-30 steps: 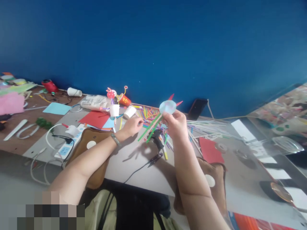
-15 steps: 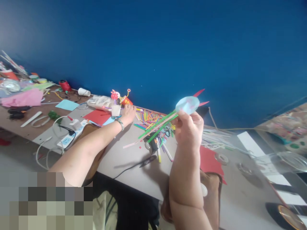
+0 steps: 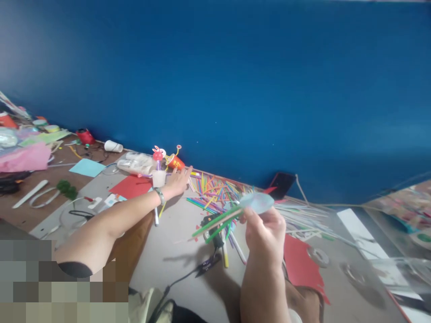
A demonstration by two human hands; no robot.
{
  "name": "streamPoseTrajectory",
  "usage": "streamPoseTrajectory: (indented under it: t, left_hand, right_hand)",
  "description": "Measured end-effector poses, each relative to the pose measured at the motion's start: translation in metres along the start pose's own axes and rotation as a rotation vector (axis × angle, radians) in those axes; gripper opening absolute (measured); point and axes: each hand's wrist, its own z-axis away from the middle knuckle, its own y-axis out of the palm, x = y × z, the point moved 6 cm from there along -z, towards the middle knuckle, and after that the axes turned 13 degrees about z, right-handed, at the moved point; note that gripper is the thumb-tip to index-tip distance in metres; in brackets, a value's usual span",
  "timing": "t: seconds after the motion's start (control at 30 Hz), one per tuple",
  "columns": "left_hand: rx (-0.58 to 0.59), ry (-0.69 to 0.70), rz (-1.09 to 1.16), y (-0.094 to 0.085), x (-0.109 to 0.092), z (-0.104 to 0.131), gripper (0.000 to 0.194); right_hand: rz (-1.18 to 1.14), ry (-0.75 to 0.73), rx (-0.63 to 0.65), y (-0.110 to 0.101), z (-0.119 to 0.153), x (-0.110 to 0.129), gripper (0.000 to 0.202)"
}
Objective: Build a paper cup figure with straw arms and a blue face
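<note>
My right hand point(image 3: 264, 226) pinches a pale blue disc point(image 3: 256, 202) above the table, with green sticks point(image 3: 218, 222) pointing left from it and red tips showing beyond it. My left hand point(image 3: 178, 181) has its fingers spread beside an orange-red cup point(image 3: 176, 162) that lies tilted near the wall; whether they touch is unclear. Left of that hand stands a white cup point(image 3: 158, 178) with a red figure point(image 3: 157, 155) above it. Many coloured sticks point(image 3: 215, 193) lie between my hands, and several markers point(image 3: 237, 246) are close to my right hand.
Red paper point(image 3: 305, 264) and clear tape rolls point(image 3: 318, 257) lie at the right. A dark phone-like object point(image 3: 282, 185) leans against the blue wall point(image 3: 215, 80). Light blue paper point(image 3: 87, 167), a white cup point(image 3: 113, 146) and cables occupy the left.
The camera view has shifted, and my right hand with the disc and sticks appears lower. The fingers of my left hand are now more spread beside the orange-red cup.
</note>
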Motion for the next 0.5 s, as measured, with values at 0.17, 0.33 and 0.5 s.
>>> streamPoseTrajectory:
  t: [0.17, 0.33, 0.5]
  left_hand:
    - [-0.275, 0.037, 0.441, -0.02, -0.016, 0.035, 0.072]
    - [-0.312, -0.111, 0.901, -0.01, -0.016, 0.074, 0.044]
    - [-0.392, -0.032, 1.06, 0.007, -0.012, 0.099, 0.053]
  right_hand:
    - [0.022, -0.037, -0.064, -0.003, 0.008, 0.018, 0.026]
    - [0.063, -0.111, -0.197, -0.001, 0.022, 0.03, 0.022]
    - [0.053, -0.241, -0.371, -0.002, 0.027, 0.04, 0.018]
